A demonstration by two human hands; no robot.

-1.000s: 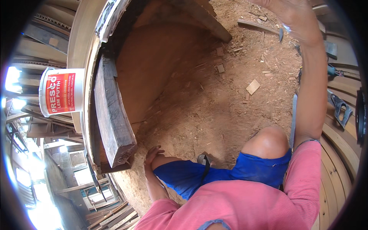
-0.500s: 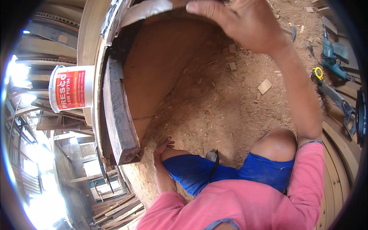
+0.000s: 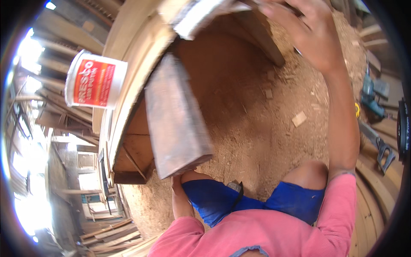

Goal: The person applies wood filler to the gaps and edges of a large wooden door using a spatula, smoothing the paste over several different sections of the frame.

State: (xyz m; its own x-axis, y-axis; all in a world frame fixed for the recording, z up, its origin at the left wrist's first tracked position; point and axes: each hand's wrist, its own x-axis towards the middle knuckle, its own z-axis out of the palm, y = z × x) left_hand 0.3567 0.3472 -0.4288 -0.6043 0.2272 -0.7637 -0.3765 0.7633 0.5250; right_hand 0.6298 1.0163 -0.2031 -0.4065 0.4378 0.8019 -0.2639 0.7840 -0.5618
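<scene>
My right hand [image 3: 317, 38] is raised at the top of the view, thumb and curled fingers closing near the end of a pale, glossy strip [image 3: 201, 17]. Blur and the upper edge hide the fingertips and whatever lies between them. That strip runs along the top of a large curved wooden piece [image 3: 141, 47]. A thick, rough wooden block [image 3: 175, 120] slants downward in front of the curved piece's hollow side. Behind the block's lower end, by my left knee, my left hand is hidden; just the wrist and forearm show.
A white tub [image 3: 96, 81] with a red label stands on the curved piece's outer side. Wood chips and sawdust cover the ground. At right lie a teal power tool [image 3: 370, 96], a handsaw [image 3: 379, 147] and a yellow tape measure [image 3: 357, 110]. Stacked boards [image 3: 111, 235] lie lower left.
The view has shifted. The wooden block appears larger and farther right, now covering my left hand. My right hand has moved right, and the tub looks more tilted.
</scene>
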